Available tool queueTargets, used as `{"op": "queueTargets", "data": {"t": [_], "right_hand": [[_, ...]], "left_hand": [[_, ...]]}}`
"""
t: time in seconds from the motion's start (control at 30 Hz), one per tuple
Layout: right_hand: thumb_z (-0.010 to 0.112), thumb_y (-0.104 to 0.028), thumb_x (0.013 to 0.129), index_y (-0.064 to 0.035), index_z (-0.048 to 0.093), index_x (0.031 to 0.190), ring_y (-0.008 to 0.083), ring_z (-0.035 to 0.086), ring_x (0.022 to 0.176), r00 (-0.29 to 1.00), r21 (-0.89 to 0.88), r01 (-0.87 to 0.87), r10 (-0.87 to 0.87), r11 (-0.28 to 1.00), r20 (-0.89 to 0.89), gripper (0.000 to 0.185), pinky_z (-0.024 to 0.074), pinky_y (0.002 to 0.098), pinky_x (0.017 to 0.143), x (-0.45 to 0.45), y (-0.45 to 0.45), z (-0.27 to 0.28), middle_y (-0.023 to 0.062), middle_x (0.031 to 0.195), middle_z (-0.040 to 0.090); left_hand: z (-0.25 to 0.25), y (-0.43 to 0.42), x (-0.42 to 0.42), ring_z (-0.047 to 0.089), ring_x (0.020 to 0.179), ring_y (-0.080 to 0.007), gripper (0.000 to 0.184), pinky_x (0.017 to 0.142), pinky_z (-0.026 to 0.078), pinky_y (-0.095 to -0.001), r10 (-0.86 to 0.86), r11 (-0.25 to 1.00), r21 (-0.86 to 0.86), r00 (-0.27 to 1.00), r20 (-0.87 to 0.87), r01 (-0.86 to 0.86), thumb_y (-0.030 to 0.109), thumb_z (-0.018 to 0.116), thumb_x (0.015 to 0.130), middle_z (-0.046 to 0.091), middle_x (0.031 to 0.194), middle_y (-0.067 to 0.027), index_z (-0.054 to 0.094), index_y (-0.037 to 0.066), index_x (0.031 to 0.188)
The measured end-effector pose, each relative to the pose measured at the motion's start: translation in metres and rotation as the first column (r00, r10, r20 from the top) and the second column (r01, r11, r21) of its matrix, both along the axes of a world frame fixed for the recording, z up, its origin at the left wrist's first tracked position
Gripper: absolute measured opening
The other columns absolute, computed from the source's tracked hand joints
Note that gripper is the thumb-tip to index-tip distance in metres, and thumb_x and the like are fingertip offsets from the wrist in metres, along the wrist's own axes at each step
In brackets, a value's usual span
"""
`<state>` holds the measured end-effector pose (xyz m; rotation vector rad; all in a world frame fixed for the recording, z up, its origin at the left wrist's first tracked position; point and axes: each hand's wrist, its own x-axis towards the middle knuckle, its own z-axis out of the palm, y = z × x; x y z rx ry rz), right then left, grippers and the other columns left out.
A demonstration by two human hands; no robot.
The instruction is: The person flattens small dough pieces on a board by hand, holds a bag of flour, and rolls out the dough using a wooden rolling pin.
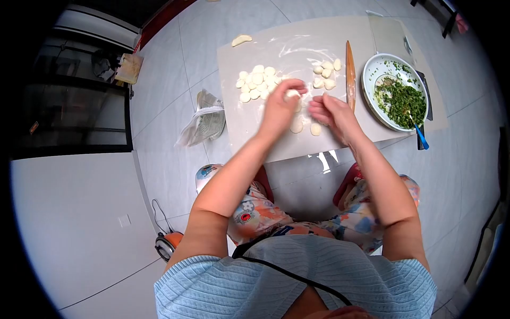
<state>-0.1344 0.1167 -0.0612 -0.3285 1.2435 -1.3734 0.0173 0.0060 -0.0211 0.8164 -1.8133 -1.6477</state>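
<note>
Dough point(258, 78), table point(329, 32) perhaps floured, tiled floor point(162, 98)

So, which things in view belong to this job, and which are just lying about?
Seem part of the job:
dough pieces
floured work surface
wooden rolling pin
bowl
chopped greens
blue-handled utensil

Apparently just lying about:
corded orange object
white bag, contents unclear

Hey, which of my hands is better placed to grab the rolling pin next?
Probably your right hand: it's close beside the near end of the rolling pin. Your left hand is farther off, next to the larger cluster of dough pieces.
</note>
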Motion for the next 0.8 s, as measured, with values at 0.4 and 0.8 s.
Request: {"op": "queueTargets", "data": {"t": [0.4, 0.8], "right_hand": [[0.035, -0.056, 0.103, -0.0096, 0.028, 0.155, 0.0263, 0.037, 0.143, 0.719, -0.332, 0.215, 0.081, 0.919, 0.691, 0.07, 0.0307, 0.0427, 0.118, 0.037, -0.037, -0.003, 0.0116, 0.158, 0.035], [0.033, -0.06, 0.103, -0.0096, 0.024, 0.157, 0.0263, 0.034, 0.145, 0.77, -0.281, 0.27, -0.031, 0.921, 0.638, 0.075, 0.0295, 0.0423, 0.118, 0.063, -0.03, 0.037, 0.0131, 0.159, 0.033]], "left_hand": [[-0.007, 0.042, -0.042, 0.022, 0.151, -0.0344, 0.063, 0.12, 0.019, -0.054, -0.011, 0.552, -0.803, 0.965, 0.263, 0.225, 0.021, 0.053, 0.091, 0.031, 0.16, -0.0185, 0.039, 0.001, 0.149], [0.016, 0.02, -0.032, 0.015, 0.152, -0.039, 0.076, 0.118, 0.01, -0.0626, 0.018, 0.559, -0.794, 0.954, 0.299, 0.239, 0.033, 0.063, 0.088, 0.026, 0.162, -0.0199, 0.037, 0.0, 0.151]]}}
